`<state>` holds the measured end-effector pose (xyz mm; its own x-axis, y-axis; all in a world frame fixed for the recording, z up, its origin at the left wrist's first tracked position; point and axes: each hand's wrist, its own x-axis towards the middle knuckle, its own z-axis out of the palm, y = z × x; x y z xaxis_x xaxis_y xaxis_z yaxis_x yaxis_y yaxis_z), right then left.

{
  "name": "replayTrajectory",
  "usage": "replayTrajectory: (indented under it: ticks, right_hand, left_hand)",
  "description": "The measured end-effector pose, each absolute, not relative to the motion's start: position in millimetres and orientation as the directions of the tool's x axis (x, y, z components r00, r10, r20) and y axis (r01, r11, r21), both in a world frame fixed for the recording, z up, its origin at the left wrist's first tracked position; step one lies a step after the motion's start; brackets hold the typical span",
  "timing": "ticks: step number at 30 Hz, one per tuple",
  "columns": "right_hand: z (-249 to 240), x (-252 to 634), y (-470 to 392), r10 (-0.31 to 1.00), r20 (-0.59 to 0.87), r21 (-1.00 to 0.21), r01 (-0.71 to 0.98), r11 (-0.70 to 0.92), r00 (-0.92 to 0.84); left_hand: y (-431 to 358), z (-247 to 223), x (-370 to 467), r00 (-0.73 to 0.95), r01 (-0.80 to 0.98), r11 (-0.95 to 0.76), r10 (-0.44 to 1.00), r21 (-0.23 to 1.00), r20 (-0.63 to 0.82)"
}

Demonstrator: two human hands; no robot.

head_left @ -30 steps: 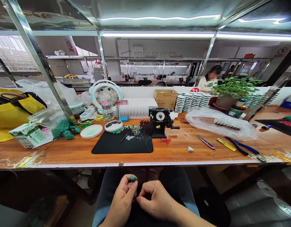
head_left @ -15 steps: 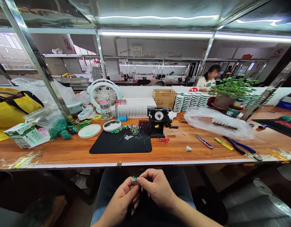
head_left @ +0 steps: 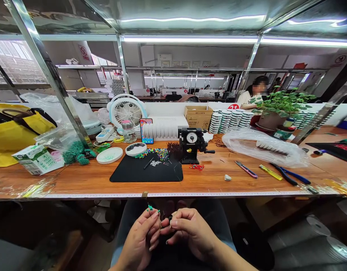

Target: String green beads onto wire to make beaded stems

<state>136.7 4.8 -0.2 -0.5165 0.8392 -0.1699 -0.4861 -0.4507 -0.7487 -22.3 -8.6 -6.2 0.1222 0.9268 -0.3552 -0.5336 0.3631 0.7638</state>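
My left hand (head_left: pixel 142 235), low over my lap, pinches a small bunch of green-tipped threads (head_left: pixel 150 208) between thumb and forefinger; the green ends stick up above the fingertips. Just to the right, my right hand (head_left: pixel 192 227) is closed in a pinch, thumb against forefinger. A tiny dark green bit shows at its fingertips, too small to name. Both hands are in front of the table edge, a little apart. On the table beyond them lies a black mat (head_left: pixel 145 173) with coloured beads (head_left: pixel 159 153) and a small pile of white pieces (head_left: pixel 155 163).
A black hand-crank machine (head_left: pixel 190 146) stands behind the mat's right corner. White dishes (head_left: pixel 109 155) sit to the left. A cutter knife (head_left: pixel 246 169), a yellow tool (head_left: pixel 270 172) and pliers (head_left: pixel 289 175) lie right. A measuring tape (head_left: pixel 190 194) runs along the front edge.
My hands have drawn apart: the left has moved left and up with the green-tipped bunch, and the right no longer touches it. The view has shifted slightly.
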Motion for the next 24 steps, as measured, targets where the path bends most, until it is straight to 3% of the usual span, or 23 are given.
replayTrajectory:
  ticks: [4,13,17,20,24]
  right_hand:
    - [3.5,137.3,3.5,0.783,-0.180,-0.647,-0.529,-0.550,-0.595]
    - [-1.8,135.9,5.3,0.791,-0.176,-0.611,-0.565,-0.555,-0.586]
    - [-0.3,134.7,4.4,0.807,-0.193,-0.618,-0.569,-0.542,-0.558]
    - [2.6,132.1,4.7,0.844,-0.217,-0.705,-0.520,-0.483,-0.491]
    - [0.9,128.2,6.7,0.872,-0.211,-0.803,-0.431,-0.413,-0.442]
  left_hand:
    - [-9.3,-8.0,-22.9,0.035,-0.511,0.361,0.916,0.780,-0.401]
    - [-9.5,-12.0,-24.5,0.022,-0.462,0.315,0.939,0.829,-0.344]
    - [-15.6,-10.6,-22.6,-0.069,-0.190,0.069,0.994,0.979,-0.083]
    - [-18.7,-8.9,-20.0,-0.172,0.067,-0.169,0.969,0.983,0.178]
    - [-17.6,-10.8,-25.1,-0.079,0.187,-0.230,0.965,0.955,0.248]
